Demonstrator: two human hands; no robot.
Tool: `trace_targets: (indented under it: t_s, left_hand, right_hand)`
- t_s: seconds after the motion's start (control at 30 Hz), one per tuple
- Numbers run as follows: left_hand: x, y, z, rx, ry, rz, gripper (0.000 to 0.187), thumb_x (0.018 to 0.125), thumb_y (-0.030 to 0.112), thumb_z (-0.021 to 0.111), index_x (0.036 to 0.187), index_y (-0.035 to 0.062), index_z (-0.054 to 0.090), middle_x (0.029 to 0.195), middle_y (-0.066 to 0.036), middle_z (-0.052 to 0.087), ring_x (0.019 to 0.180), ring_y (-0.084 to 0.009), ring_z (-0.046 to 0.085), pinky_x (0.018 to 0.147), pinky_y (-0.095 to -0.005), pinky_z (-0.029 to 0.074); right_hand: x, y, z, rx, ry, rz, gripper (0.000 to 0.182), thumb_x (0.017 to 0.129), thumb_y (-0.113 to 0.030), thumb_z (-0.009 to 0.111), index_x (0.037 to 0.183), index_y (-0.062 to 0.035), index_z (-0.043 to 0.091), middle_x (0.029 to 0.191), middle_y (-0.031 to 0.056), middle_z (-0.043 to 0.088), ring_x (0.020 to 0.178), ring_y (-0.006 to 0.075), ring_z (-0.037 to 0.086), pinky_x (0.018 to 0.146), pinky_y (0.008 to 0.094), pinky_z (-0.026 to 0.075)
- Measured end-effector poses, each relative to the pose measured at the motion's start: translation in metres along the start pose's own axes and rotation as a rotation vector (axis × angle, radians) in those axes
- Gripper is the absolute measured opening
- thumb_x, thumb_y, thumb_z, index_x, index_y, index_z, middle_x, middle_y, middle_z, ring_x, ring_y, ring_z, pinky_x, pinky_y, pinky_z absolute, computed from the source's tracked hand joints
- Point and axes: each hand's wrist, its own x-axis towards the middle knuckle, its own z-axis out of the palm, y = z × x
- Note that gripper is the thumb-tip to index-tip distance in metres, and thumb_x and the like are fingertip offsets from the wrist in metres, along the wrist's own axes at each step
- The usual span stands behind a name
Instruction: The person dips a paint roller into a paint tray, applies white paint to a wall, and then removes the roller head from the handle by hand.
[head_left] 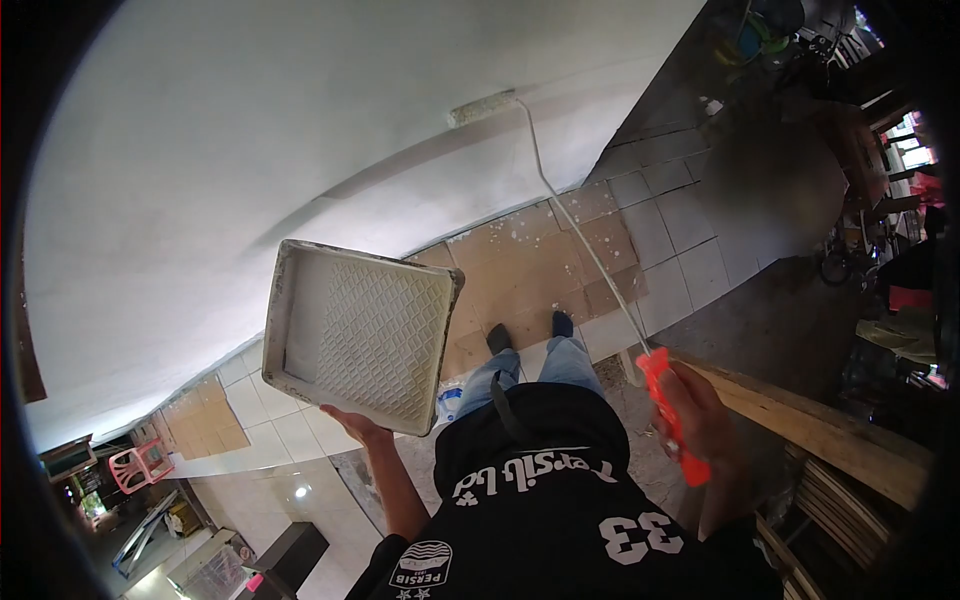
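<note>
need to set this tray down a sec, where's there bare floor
Bare: pale tiles between the brown sheeting and dark floor; also paint-specked sheeting between the feet and wall. Crowded: the right side, with a timber beam and stacked slats.

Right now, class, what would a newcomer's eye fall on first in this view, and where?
Probably the bright red handle in the right hand, belonging to the roller up at the pale wall. Next, the whitish tray with its raised diamond pattern, held by the left hand. Below, white-spotted brown sheets cover some floor beside the wall.
</note>
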Motion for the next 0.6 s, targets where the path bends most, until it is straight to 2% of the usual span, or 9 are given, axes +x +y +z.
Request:
trace_targets:
  t_s: [0.23,0.43,0.53,0.6]
  left_hand:
    - [0.000,0.004,0.005,0.011,0.032,-0.010,0.075,0.095,0.063,0.018,0.148,0.0088,0.017,0.149,-0.013,0.025,0.134,-0.0337,0.030,0.110,-0.0453,0.028]
    - [0.015,-0.004,-0.013,0.028,0.026,0.001,0.078,0.094,0.065,0.016,0.148,0.0083,0.019,0.150,-0.012,0.026,0.135,-0.0324,0.029,0.111,-0.0429,0.026]
    - [0.005,0.003,-0.002,0.016,0.059,0.017,0.077,0.094,0.064,0.020,0.147,0.0075,0.020,0.149,-0.013,0.027,0.134,-0.0333,0.030,0.110,-0.0443,0.027]
    - [0.011,-0.003,-0.009,0.020,0.023,0.016,0.080,0.093,0.066,0.018,0.148,0.0080,0.019,0.150,-0.013,0.025,0.135,-0.0338,0.030,0.110,-0.0445,0.027]
  right_hand:
    - [-0.060,-0.014,0.008,0.020,0.120,0.008,0.029,0.100,-0.032,0.038,0.101,-0.0055,0.050,0.057,0.0026,0.048,0.039,0.0081,0.040,0.038,0.0242,0.036]
    - [-0.026,0.058,-0.002,0.135,0.005,-0.138,0.034,0.099,-0.035,0.038,0.110,-0.0048,0.048,0.063,0.0041,0.051,0.044,0.0085,0.045,0.041,0.0238,0.039]
    - [0.003,0.088,-0.005,0.120,0.005,-0.326,0.049,0.097,-0.052,0.037,0.103,-0.0049,0.050,0.057,0.0045,0.050,0.040,0.0110,0.046,0.037,0.0250,0.039]
    - [0.028,0.086,-0.004,0.147,-0.020,-0.390,0.050,0.096,-0.053,0.036,0.103,-0.0050,0.049,0.057,0.0046,0.050,0.041,0.0109,0.047,0.038,0.0252,0.040]
